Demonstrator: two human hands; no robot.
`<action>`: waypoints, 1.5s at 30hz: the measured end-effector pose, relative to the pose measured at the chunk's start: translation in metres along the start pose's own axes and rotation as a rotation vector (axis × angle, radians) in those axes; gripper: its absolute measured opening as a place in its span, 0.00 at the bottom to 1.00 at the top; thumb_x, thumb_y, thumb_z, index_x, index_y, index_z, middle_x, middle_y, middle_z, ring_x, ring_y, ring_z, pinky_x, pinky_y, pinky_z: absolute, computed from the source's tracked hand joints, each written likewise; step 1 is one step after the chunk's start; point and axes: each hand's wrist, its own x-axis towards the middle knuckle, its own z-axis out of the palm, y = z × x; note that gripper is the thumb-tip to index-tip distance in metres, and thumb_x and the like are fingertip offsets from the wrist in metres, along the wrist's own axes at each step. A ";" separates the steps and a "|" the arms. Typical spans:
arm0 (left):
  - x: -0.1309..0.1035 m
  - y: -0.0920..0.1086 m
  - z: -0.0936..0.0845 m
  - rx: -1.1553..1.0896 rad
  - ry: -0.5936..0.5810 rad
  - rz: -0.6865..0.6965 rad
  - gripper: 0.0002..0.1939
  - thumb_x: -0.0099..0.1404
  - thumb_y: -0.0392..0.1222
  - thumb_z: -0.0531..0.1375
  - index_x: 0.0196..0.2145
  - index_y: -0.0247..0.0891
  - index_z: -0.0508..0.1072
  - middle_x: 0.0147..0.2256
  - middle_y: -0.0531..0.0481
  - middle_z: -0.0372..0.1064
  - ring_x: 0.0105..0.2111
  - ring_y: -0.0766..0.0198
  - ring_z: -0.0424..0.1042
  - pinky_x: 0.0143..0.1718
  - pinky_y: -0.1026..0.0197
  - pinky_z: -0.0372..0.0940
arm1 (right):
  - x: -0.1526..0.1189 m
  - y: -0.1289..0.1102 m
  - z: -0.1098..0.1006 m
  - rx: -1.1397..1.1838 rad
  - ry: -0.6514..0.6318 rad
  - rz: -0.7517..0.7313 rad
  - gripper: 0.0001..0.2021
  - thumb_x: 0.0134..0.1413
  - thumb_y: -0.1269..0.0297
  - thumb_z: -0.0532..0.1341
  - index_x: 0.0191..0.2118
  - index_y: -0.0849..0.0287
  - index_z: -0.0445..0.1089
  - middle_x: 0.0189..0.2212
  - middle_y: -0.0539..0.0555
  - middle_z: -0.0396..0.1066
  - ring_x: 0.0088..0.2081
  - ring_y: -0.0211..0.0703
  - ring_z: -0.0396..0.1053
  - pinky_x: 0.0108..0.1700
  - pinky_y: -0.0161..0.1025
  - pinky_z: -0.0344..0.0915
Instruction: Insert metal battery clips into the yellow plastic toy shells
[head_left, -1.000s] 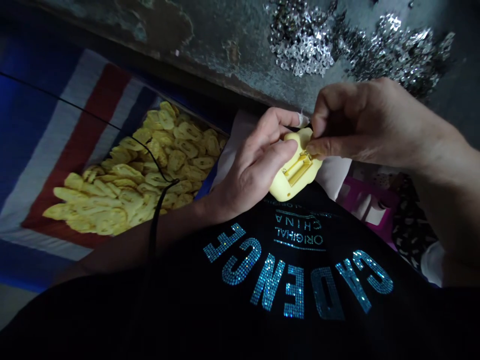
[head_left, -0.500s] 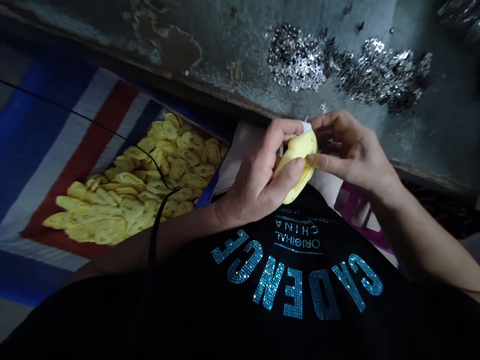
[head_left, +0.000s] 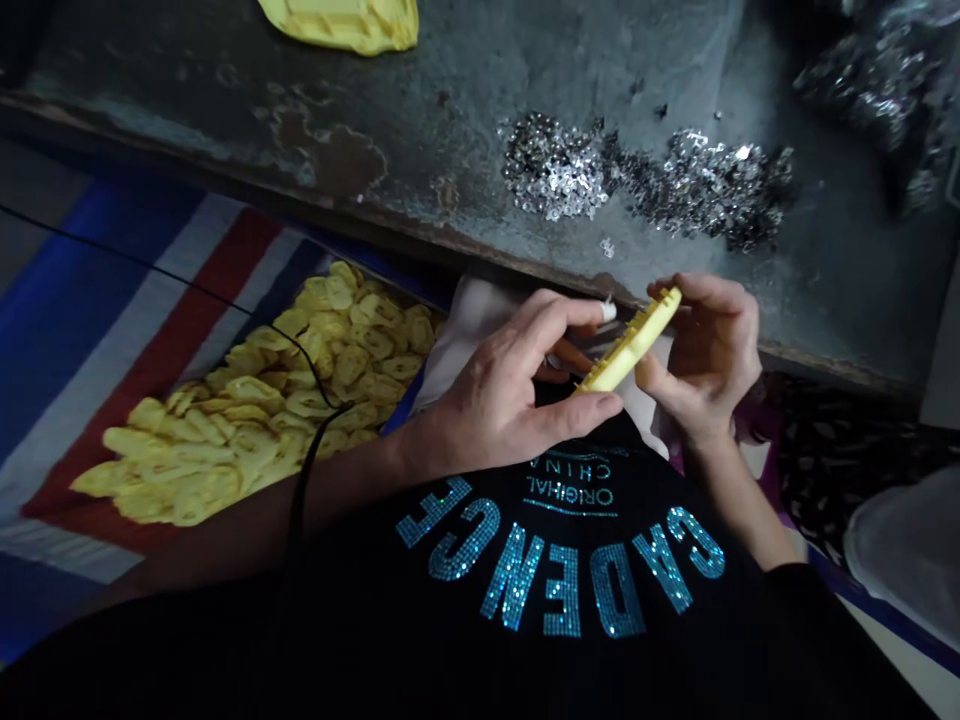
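Note:
A thin yellow plastic piece (head_left: 634,345) is held edge-on and tilted between both hands, in front of the black shirt. My left hand (head_left: 517,385) has its thumb along the lower end of the piece, and a white wrap covers one fingertip. The upper right end is pinched between the fingers and thumb of my right hand (head_left: 709,350). Small ribs or pegs show along the piece's upper left side. Beyond the hands, a pile of small shiny metal parts (head_left: 555,165) lies on the grey worktop (head_left: 465,90).
Many yellow pieces (head_left: 247,400) lie heaped on a striped cloth (head_left: 217,270) at the left. Another yellow part (head_left: 345,20) rests on the worktop at the top. A clear bag with shiny parts (head_left: 885,85) is at the upper right. A black cable (head_left: 311,450) hangs over my left forearm.
The yellow piece has turned from showing its broad side to edge-on. My right hand has shifted its grip to the piece's upper end. The view has shifted, bringing the yellow part on the worktop into sight.

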 end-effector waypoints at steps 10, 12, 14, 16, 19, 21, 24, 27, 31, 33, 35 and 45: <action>0.016 -0.016 -0.006 -0.698 -0.314 -0.619 0.28 0.65 0.55 0.81 0.47 0.39 0.71 0.46 0.45 0.84 0.46 0.52 0.88 0.39 0.59 0.82 | 0.003 -0.006 -0.039 -0.062 -0.125 0.054 0.27 0.67 0.47 0.73 0.69 0.34 0.72 0.60 0.56 0.76 0.58 0.63 0.79 0.51 0.63 0.85; 0.019 -0.026 -0.005 -0.830 -0.326 -0.610 0.30 0.64 0.56 0.81 0.45 0.40 0.69 0.46 0.46 0.83 0.45 0.50 0.90 0.36 0.59 0.83 | 0.011 -0.009 -0.047 -0.005 -0.219 0.105 0.29 0.66 0.48 0.74 0.69 0.38 0.73 0.60 0.55 0.77 0.57 0.60 0.80 0.51 0.58 0.85; 0.020 -0.033 -0.006 -0.898 -0.341 -0.603 0.30 0.64 0.56 0.81 0.46 0.41 0.68 0.46 0.47 0.83 0.44 0.50 0.90 0.33 0.60 0.84 | 0.020 -0.013 -0.051 -0.005 -0.255 0.132 0.29 0.65 0.49 0.75 0.69 0.40 0.75 0.60 0.56 0.77 0.57 0.58 0.80 0.51 0.55 0.85; 0.021 -0.037 -0.008 -0.921 -0.356 -0.606 0.30 0.64 0.55 0.81 0.46 0.41 0.68 0.46 0.47 0.84 0.44 0.50 0.91 0.32 0.60 0.84 | 0.026 -0.017 -0.050 -0.034 -0.270 0.151 0.27 0.66 0.48 0.75 0.68 0.40 0.76 0.61 0.56 0.77 0.57 0.58 0.79 0.50 0.55 0.85; 0.021 -0.037 -0.010 -0.920 -0.344 -0.617 0.29 0.63 0.52 0.82 0.46 0.41 0.69 0.46 0.48 0.83 0.43 0.50 0.90 0.31 0.61 0.83 | 0.030 -0.020 -0.043 -0.079 -0.271 0.153 0.27 0.67 0.46 0.73 0.68 0.41 0.75 0.60 0.57 0.77 0.57 0.58 0.78 0.50 0.55 0.84; 0.020 -0.033 -0.011 -0.877 -0.328 -0.623 0.28 0.62 0.50 0.82 0.46 0.40 0.70 0.46 0.48 0.82 0.44 0.51 0.90 0.32 0.61 0.82 | 0.028 -0.020 -0.038 -0.102 -0.254 0.122 0.27 0.67 0.46 0.74 0.68 0.40 0.75 0.59 0.56 0.77 0.57 0.59 0.78 0.52 0.56 0.84; 0.019 -0.024 -0.009 -0.738 -0.300 -0.566 0.27 0.61 0.47 0.82 0.46 0.40 0.71 0.47 0.48 0.80 0.44 0.54 0.87 0.36 0.58 0.81 | 0.017 -0.014 -0.032 -0.109 -0.174 0.028 0.27 0.66 0.46 0.74 0.68 0.35 0.74 0.57 0.57 0.77 0.56 0.63 0.77 0.53 0.62 0.82; 0.018 -0.015 -0.004 -0.559 -0.260 -0.371 0.28 0.60 0.42 0.82 0.49 0.41 0.71 0.49 0.47 0.80 0.47 0.57 0.84 0.47 0.54 0.80 | 0.000 -0.001 -0.029 -0.170 -0.025 -0.114 0.31 0.64 0.38 0.71 0.69 0.31 0.70 0.56 0.59 0.77 0.55 0.70 0.77 0.56 0.71 0.79; 0.016 -0.009 0.000 -0.322 -0.283 -0.176 0.40 0.60 0.46 0.83 0.63 0.42 0.71 0.54 0.44 0.80 0.47 0.56 0.83 0.47 0.53 0.80 | -0.016 0.019 -0.025 -0.299 0.136 -0.260 0.39 0.60 0.25 0.63 0.71 0.32 0.61 0.54 0.62 0.73 0.54 0.74 0.76 0.55 0.77 0.76; 0.016 -0.007 0.001 -0.224 -0.290 -0.117 0.45 0.59 0.48 0.83 0.68 0.43 0.71 0.57 0.43 0.80 0.49 0.54 0.83 0.48 0.54 0.80 | -0.017 0.023 -0.023 -0.320 0.218 -0.330 0.37 0.60 0.24 0.59 0.69 0.33 0.62 0.50 0.60 0.71 0.49 0.71 0.77 0.50 0.75 0.77; 0.016 -0.005 0.001 -0.154 -0.286 -0.069 0.43 0.60 0.49 0.83 0.68 0.43 0.75 0.60 0.42 0.80 0.53 0.53 0.82 0.51 0.54 0.81 | -0.015 0.024 -0.020 -0.283 0.270 -0.395 0.36 0.61 0.24 0.59 0.68 0.34 0.65 0.46 0.58 0.71 0.45 0.67 0.76 0.47 0.73 0.78; 0.015 -0.010 -0.001 -0.083 -0.280 0.057 0.28 0.69 0.50 0.79 0.63 0.40 0.86 0.50 0.42 0.82 0.46 0.56 0.82 0.40 0.60 0.81 | -0.015 0.006 -0.039 -0.283 0.018 -0.181 0.36 0.62 0.35 0.69 0.72 0.28 0.65 0.54 0.61 0.75 0.54 0.74 0.78 0.49 0.80 0.79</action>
